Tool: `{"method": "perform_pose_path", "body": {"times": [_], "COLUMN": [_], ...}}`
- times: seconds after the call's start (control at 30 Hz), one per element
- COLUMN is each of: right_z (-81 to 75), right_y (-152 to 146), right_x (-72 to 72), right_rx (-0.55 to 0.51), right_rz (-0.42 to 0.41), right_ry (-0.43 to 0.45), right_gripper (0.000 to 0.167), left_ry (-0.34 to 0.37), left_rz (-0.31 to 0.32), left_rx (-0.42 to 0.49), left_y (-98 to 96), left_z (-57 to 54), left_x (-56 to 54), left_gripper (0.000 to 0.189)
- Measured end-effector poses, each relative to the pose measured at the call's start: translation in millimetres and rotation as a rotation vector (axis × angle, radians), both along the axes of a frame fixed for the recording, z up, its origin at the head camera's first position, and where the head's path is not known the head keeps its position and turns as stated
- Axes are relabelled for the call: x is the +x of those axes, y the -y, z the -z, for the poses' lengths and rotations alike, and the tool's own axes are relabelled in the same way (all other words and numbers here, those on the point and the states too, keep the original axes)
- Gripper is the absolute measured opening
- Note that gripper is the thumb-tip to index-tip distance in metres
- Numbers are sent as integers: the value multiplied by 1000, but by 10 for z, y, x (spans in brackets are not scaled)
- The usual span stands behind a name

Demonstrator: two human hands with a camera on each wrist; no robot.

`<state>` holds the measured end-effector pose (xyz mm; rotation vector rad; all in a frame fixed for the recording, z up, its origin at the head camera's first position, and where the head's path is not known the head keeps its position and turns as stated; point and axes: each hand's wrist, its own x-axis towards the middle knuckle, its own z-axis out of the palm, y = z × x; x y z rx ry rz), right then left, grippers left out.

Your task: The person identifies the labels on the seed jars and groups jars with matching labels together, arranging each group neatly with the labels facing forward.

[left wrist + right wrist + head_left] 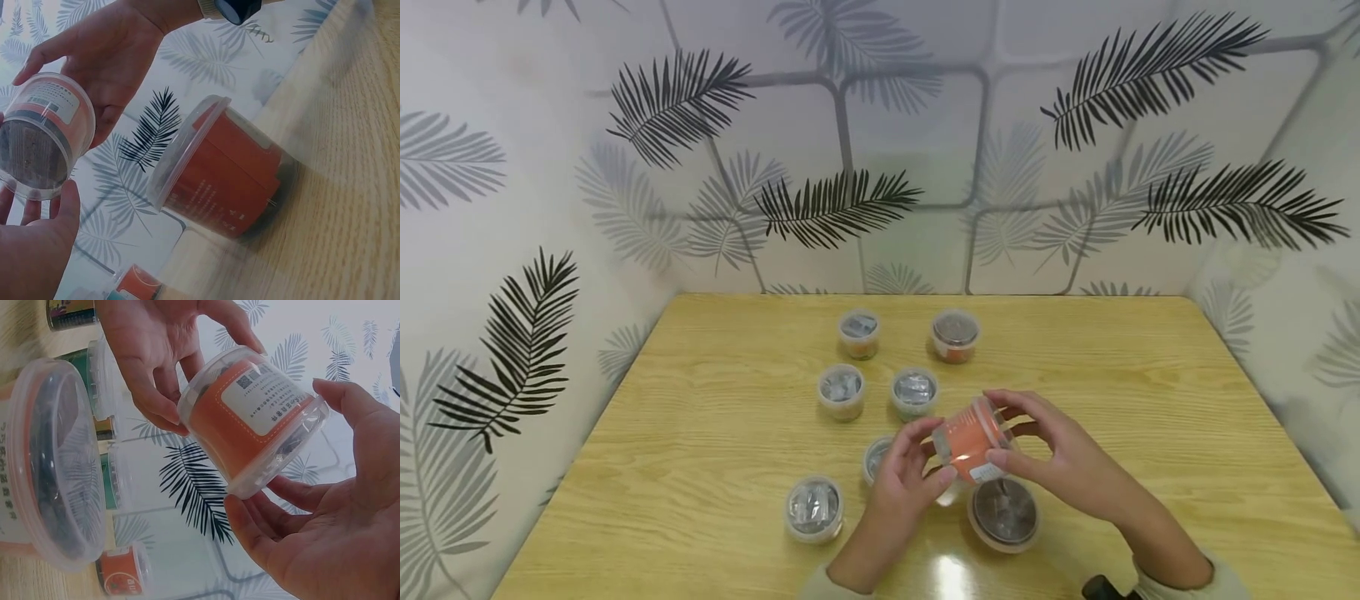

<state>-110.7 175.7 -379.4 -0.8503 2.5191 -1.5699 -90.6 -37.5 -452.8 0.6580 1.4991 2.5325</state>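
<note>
Both hands hold a clear plastic tub point(968, 440) with an orange paper sleeve and a white printed label point(265, 403), tilted on its side above the table. My left hand point(904, 483) grips its base end with thumb and fingers. Around the lid end, my right hand point(1067, 462) has its thumb on the near side and fingers on the far side. Through the base in the left wrist view, dark grey contents point(31, 156) show. Just below the hands stands a larger lidded tub point(1004, 513) with an orange sleeve. The left hand partly covers a small tub point(876, 457).
Several lidded tubs stand on the wooden table point(700, 467): one at front left point(814, 510), two mid-table point(841, 392) point(914, 392), and two farther back point(859, 333) point(955, 335). A leaf-patterned wall covering point(910, 250) rises behind the table's back edge.
</note>
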Motion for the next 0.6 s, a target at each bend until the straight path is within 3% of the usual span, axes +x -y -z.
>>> {"method": "perform_pose_path", "body": {"times": [0.2, 0.6], "right_z": [-21, -55], "right_y": [-13, 10], "right_x": [6, 49], "right_rx": [1, 13], "right_rz": [9, 0], "right_ry": [-1, -58], "right_gripper": [54, 61], "left_ry": [36, 156], "left_rz": [5, 116], "left_rx": [-11, 63], "left_y": [-12, 12], "left_z": [-13, -7], "left_x": [14, 17], "left_gripper": [54, 57]}}
